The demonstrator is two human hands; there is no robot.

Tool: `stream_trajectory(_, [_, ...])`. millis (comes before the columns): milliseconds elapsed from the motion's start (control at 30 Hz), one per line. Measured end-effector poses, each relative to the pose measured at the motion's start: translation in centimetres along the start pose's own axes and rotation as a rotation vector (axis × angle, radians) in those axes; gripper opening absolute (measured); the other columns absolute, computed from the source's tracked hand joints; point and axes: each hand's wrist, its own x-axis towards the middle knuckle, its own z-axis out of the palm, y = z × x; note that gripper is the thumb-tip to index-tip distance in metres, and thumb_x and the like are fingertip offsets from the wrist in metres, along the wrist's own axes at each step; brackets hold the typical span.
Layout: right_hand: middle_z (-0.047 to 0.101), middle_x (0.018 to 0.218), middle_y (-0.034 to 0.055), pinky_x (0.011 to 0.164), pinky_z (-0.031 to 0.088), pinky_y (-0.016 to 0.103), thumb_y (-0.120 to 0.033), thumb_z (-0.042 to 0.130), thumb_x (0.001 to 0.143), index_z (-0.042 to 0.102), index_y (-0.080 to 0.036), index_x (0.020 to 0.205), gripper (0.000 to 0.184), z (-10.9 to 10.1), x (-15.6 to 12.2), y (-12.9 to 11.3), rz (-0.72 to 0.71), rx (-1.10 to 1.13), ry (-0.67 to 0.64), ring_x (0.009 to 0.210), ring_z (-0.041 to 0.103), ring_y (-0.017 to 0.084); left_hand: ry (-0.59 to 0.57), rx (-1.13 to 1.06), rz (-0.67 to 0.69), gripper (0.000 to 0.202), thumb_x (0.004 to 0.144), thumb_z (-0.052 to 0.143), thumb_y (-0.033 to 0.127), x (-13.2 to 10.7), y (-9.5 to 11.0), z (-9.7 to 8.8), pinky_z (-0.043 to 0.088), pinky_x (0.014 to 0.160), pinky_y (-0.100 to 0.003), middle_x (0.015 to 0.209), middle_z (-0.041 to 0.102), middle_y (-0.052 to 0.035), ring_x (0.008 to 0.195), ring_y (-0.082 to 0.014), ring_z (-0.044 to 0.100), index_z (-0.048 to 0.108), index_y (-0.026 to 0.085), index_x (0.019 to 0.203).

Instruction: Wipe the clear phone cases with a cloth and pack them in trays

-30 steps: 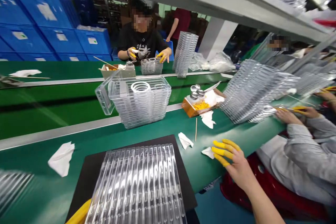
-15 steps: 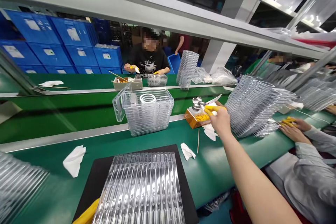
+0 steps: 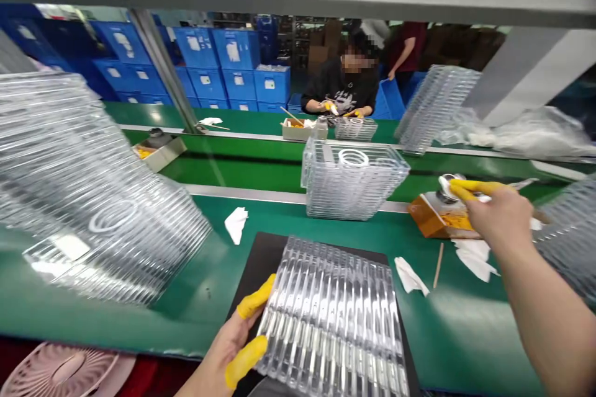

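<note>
Yellow finger covers sit on the thumb and a finger of my left hand [image 3: 228, 344], which holds the left edge of a row of clear plastic cases [image 3: 330, 316]. The cases lie side by side on a black mat [image 3: 254, 260]. At the right, my right hand [image 3: 500, 217], also with yellow-covered fingers, pinches a small white wipe [image 3: 444, 186]. It is over the metal top of a dispenser [image 3: 449, 195], touching or nearly so. The dispenser stands in an orange box [image 3: 426, 214] with yellow finger covers in it.
Tall stacks of clear cases stand at left [image 3: 93, 180] and far right [image 3: 570, 236]. Another stack [image 3: 351, 189] is behind the mat. Crumpled wipes [image 3: 410, 276] and a wooden stick [image 3: 438, 265] lie on the green table [image 3: 465, 335]. A co-worker [image 3: 347, 80] sits opposite.
The view has swung left, bringing the left stack and more of my left hand into sight. My right fingers have come to the dispenser's top with the wipe.
</note>
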Motion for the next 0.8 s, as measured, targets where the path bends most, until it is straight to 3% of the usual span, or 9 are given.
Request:
stream_trajectory(33, [0.065,0.081,0.024,0.067,0.044,0.045,-0.057,0.036,0.095,0.07,-0.004,0.1,0.063,-0.4,-1.3,-1.6,0.001,0.034,0.013,0.086,0.065,0.037,-0.031,0.023,-0.003,0.054,0.095,0.053,0.044,-0.1,0.3,0.0,0.022,0.118,-0.047,0.155,0.035,-0.0076,0.142,-0.0324,0.03,0.041,0.028,0.145])
stream_trajectory(100, [0.069,0.09,0.0133,0.072,0.048,0.04,-0.062,0.035,0.094,0.071,-0.02,0.103,0.056,-1.2,-4.4,-5.9,-0.119,0.167,-0.024,0.087,0.065,0.029,-0.06,0.063,-0.006,0.056,0.096,0.049,0.047,-0.1,0.7,-0.1,0.021,0.118,-0.047,0.156,0.031,-0.0079,0.143,-0.0325,0.029,0.036,0.028,0.147])
stream_trajectory(167, [0.068,0.099,0.0073,0.08,0.05,0.04,-0.055,0.047,0.094,0.072,-0.025,0.1,0.039,-1.6,-7.2,-10.7,-0.404,0.548,-0.112,0.091,0.064,0.025,-0.073,0.084,0.008,0.064,0.092,0.052,0.055,-0.2,0.9,0.0,0.023,0.117,-0.049,0.156,0.032,-0.0094,0.142,-0.0349,0.029,0.035,0.028,0.148])
stream_trajectory(200, [0.067,0.098,0.0057,0.082,0.05,0.04,-0.047,0.051,0.095,0.071,-0.027,0.104,0.03,-1.6,-8.3,-13.0,-0.517,0.612,-0.156,0.093,0.062,0.024,-0.076,0.094,0.014,0.073,0.087,0.057,0.06,-0.1,1.1,0.1,0.025,0.116,-0.05,0.155,0.033,-0.0106,0.141,-0.037,0.03,0.036,0.027,0.148])
stream_trajectory(333, [0.063,0.087,0.008,0.071,0.049,0.037,-0.03,0.045,0.098,0.072,-0.024,0.101,0.027,-1.7,-11.6,-19.3,-0.723,0.588,-0.222,0.085,0.057,0.023,-0.048,0.135,0.007,0.099,0.065,0.074,0.066,0.2,1.4,0.5,0.027,0.113,-0.054,0.152,0.037,-0.0145,0.139,-0.0423,0.032,0.036,0.025,0.147])
stream_trajectory(433, [0.061,0.086,0.0084,0.071,0.047,0.035,-0.021,0.04,0.099,0.069,-0.022,0.102,0.029,-2.7,-14.3,-20.9,-0.771,0.695,-0.26,0.083,0.055,0.021,-0.022,0.136,-0.006,0.094,0.069,0.079,0.056,0.2,1.3,0.7,0.028,0.113,-0.053,0.151,0.039,-0.0131,0.139,-0.0405,0.033,0.036,0.026,0.147])
stream_trajectory(533, [0.06,0.076,0.0024,0.076,0.047,0.031,-0.019,0.041,0.1,0.067,-0.023,0.095,0.026,-3.9,-15.8,-21.4,-0.884,0.833,-0.291,0.075,0.055,0.016,-0.003,0.125,-0.021,0.091,0.071,0.081,0.048,0.0,1.1,0.7,0.029,0.113,-0.051,0.151,0.04,-0.0115,0.138,-0.0389,0.035,0.035,0.027,0.147])
stream_trajectory(700, [0.063,0.084,0.0062,0.076,0.045,0.036,-0.014,0.047,0.096,0.066,-0.021,0.101,0.021,-4.4,-14.0,-21.2,-0.881,0.696,-0.245,0.089,0.056,0.02,-0.01,0.148,-0.021,0.088,0.073,0.082,0.034,0.0,1.2,0.8,0.03,0.113,-0.05,0.15,0.041,-0.0118,0.138,-0.0379,0.036,0.035,0.027,0.147])
stream_trajectory(800, [0.063,0.086,0.0057,0.079,0.047,0.035,-0.013,0.049,0.094,0.066,-0.02,0.098,0.018,-4.1,-13.7,-21.0,-0.913,0.774,-0.352,0.087,0.056,0.019,-0.024,0.131,-0.007,0.088,0.073,0.082,0.031,0.2,1.4,0.9,0.031,0.113,-0.049,0.149,0.043,-0.0124,0.138,-0.0379,0.037,0.035,0.026,0.147])
